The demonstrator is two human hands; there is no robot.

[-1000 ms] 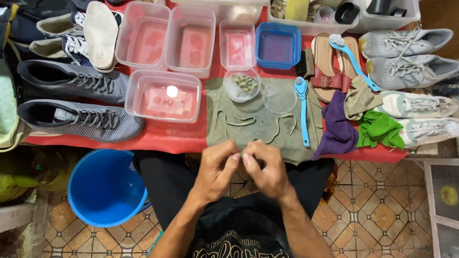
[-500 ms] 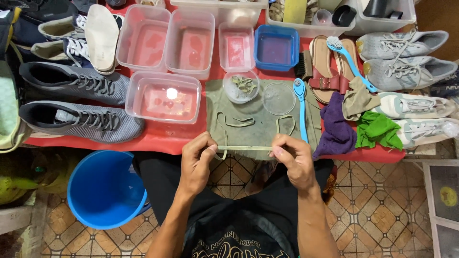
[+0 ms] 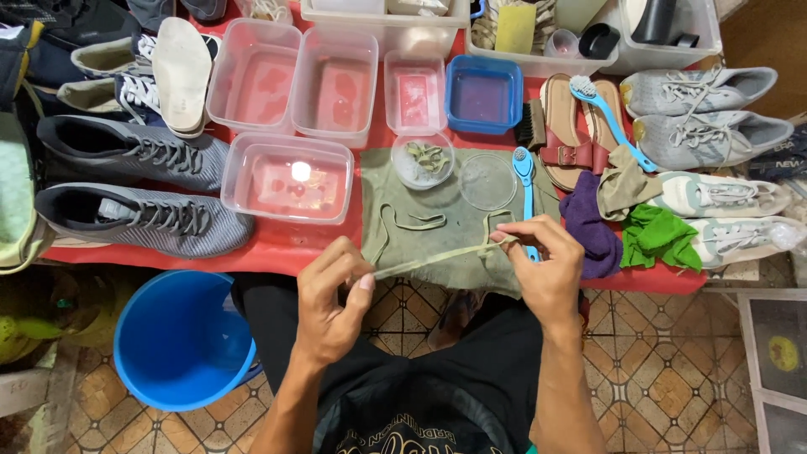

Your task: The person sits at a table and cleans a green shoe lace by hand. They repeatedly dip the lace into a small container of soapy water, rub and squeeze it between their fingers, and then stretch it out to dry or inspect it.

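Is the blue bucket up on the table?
No, the blue bucket stands on the tiled floor below the red table, beside the person's left arm.

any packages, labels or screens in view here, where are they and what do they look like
No packages, signs or screens show.
Tongue label: small pale rectangle inside the nearer grey shoe, far left.
Shirt print: pale curved lettering on the black shirt, bottom centre.

Blue bucket [image 3: 181, 340], grey sneakers [image 3: 139, 187], tubs [image 3: 290, 176]

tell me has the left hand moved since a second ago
Yes. The left hand has slid leftward, off the olive cloth toward the blue bucket, pulling the shoelace taut.
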